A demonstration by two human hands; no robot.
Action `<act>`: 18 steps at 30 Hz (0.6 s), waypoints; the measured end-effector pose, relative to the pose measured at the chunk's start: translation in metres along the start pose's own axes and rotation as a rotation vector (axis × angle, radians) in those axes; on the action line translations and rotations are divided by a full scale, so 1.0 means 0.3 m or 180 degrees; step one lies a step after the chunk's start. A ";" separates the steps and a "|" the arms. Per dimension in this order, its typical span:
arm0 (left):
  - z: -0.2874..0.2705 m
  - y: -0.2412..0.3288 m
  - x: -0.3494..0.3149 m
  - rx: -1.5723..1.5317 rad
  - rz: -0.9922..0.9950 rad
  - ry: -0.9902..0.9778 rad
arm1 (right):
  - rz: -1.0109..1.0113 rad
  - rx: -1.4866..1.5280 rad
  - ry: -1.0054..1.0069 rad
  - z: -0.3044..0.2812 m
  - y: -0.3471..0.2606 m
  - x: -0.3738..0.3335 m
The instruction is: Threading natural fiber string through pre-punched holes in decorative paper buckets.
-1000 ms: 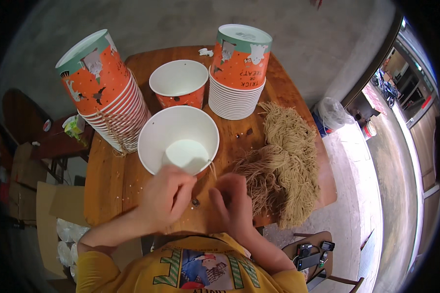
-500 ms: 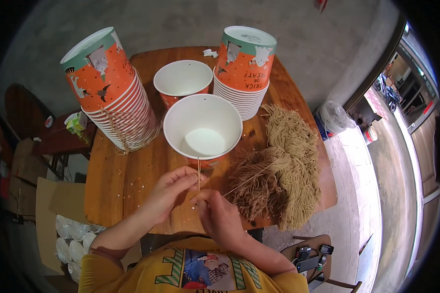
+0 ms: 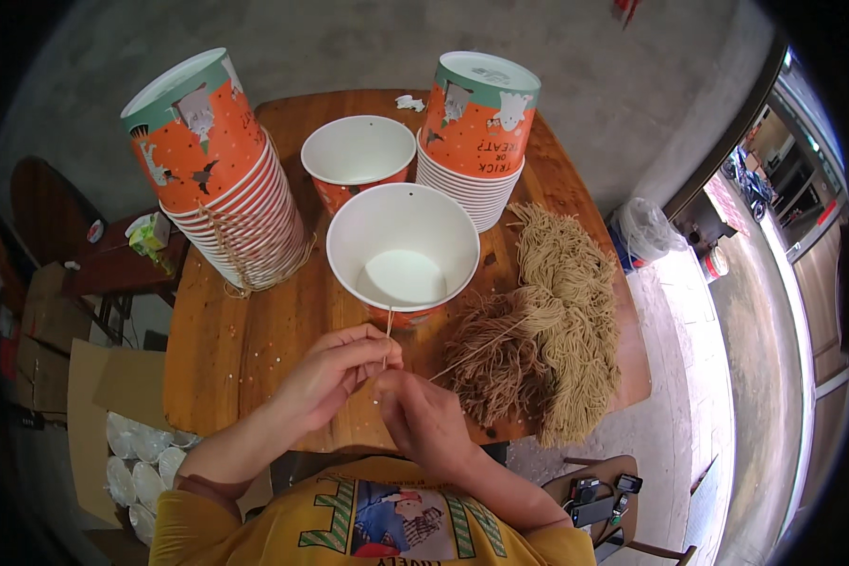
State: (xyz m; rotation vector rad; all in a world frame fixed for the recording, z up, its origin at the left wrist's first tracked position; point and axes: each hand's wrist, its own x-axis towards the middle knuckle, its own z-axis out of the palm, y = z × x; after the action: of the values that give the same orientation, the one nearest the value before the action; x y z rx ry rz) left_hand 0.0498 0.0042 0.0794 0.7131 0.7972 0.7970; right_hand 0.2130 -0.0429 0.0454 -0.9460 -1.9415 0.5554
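Before me stands an orange paper bucket [image 3: 404, 222] with a white inside, its mouth tipped slightly toward me. A thin tan cord [image 3: 390, 325] hangs from its near rim down to my fingers. My left hand [image 3: 335, 373] pinches the cord a little below the rim. Just beneath and to the right, my right hand [image 3: 423, 420] is closed on the cord's lower part; its fingertips are partly hidden. Beside the right hand lies a big bundle of tan cords [image 3: 571, 321], with a browner bunch [image 3: 495, 363] at its near left.
Behind the bucket is a second open bucket [image 3: 358, 156]. Upside-down bucket stacks rise at left [image 3: 212, 160] and right [image 3: 476, 123]; cords hang around the left one. Below the wooden table [image 3: 255, 340] are a carton of wrapped white items [image 3: 146, 462] and a chair [image 3: 571, 491] holding small devices.
The near bucket has shifted slightly to the right. Both hands stay close together on the cord, the left one having moved slightly.
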 end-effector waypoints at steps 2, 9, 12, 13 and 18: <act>0.003 0.003 0.008 -0.0001 -0.0026 0.0052 | 0.0087 0.0017 -0.0072 -0.010 -0.006 0.001; 0.006 0.013 0.041 0.0006 -0.0037 0.0063 | 0.0184 -0.0094 -0.0047 -0.025 -0.002 0.005; -0.003 0.009 0.046 0.0029 0.0014 0.0065 | 0.0129 -0.0032 -0.0042 -0.027 0.007 0.009; -0.015 0.008 0.054 0.0031 0.0014 0.0059 | 0.0129 -0.0037 -0.0037 -0.020 0.009 -0.001; -0.027 0.021 0.074 0.0040 0.0378 0.0203 | 0.0073 0.0178 -0.0316 0.021 0.006 -0.049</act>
State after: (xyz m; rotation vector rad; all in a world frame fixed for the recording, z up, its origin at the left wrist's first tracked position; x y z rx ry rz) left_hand 0.0509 0.0278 0.0729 0.7545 0.8234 0.9264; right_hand 0.2129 -0.0535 0.0332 -0.9218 -1.9946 0.6778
